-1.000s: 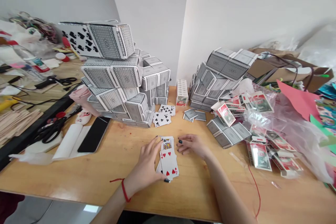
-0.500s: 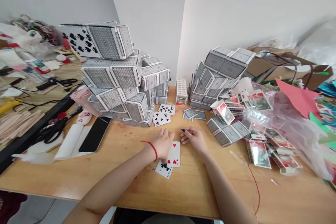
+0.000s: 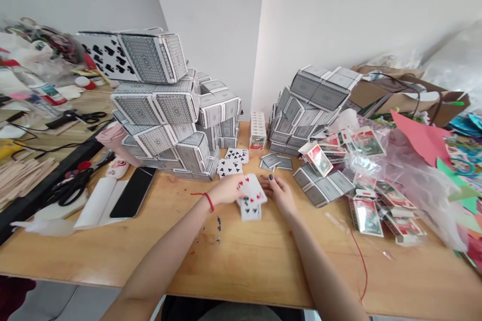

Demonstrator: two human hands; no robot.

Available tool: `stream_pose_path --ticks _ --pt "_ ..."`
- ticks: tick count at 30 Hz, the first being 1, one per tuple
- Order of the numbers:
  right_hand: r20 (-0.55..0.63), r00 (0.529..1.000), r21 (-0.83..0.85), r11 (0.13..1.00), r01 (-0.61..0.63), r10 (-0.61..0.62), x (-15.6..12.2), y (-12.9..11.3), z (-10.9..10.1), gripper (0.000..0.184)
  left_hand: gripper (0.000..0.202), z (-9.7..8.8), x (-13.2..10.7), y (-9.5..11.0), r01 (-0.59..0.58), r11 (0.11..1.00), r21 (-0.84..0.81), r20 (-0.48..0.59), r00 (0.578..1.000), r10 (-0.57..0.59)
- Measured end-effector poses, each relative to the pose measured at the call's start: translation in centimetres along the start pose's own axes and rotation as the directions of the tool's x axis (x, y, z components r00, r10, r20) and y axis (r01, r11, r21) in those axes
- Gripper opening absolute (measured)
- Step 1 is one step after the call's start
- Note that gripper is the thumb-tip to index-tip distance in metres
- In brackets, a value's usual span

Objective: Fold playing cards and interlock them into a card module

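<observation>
Your left hand (image 3: pixel 226 191) now clamps its fingers on the fan of playing cards (image 3: pixel 251 196), lifted off the wooden table (image 3: pixel 244 266) where it lay flat a moment ago. Your right hand (image 3: pixel 281 194) sits just beside, fingers loosely together at the fan's edge. Loose club cards (image 3: pixel 230 164) lie beyond.

I see both my forearms stretched in from below the fan of cards (image 3: pixel 251 196), angled toward each other. My left hand (image 3: pixel 226 191) lies palm down, pinching the fan's left edge. My right hand (image 3: pixel 281 194) sits just right of the fan, fingers bent and tips touching it; I cannot tell whether it grips.
</observation>
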State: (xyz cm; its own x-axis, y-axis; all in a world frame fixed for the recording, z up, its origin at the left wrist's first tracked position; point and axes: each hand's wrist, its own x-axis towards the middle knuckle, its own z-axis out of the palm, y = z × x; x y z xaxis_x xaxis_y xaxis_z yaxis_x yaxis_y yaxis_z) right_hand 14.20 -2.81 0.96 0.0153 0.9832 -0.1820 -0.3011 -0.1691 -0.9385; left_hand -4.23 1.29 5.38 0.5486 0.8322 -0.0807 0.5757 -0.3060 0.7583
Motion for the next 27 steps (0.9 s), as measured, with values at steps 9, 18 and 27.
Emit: stream_pose_path --ticks 9,18,27 --pt "0.032 0.948 -0.231 0.921 0.315 -0.316 0.3 1.5 1.0 0.045 0.043 4.0 1.1 -3.3 -0.217 0.888 -0.405 -0.424 0.905 0.028" --pt "0.128 0.899 -0.509 0.75 0.423 -0.42 -0.1 2.3 2.0 0.033 0.043 4.4 0.0 -2.0 -0.369 0.911 -0.183 -0.416 0.869 0.269" --pt "0.033 0.891 -0.679 0.645 0.352 -0.452 0.9 2.0 0.7 0.027 0.049 2.2 1.2 -3.8 0.054 0.91 0.41 -0.469 0.869 0.16"
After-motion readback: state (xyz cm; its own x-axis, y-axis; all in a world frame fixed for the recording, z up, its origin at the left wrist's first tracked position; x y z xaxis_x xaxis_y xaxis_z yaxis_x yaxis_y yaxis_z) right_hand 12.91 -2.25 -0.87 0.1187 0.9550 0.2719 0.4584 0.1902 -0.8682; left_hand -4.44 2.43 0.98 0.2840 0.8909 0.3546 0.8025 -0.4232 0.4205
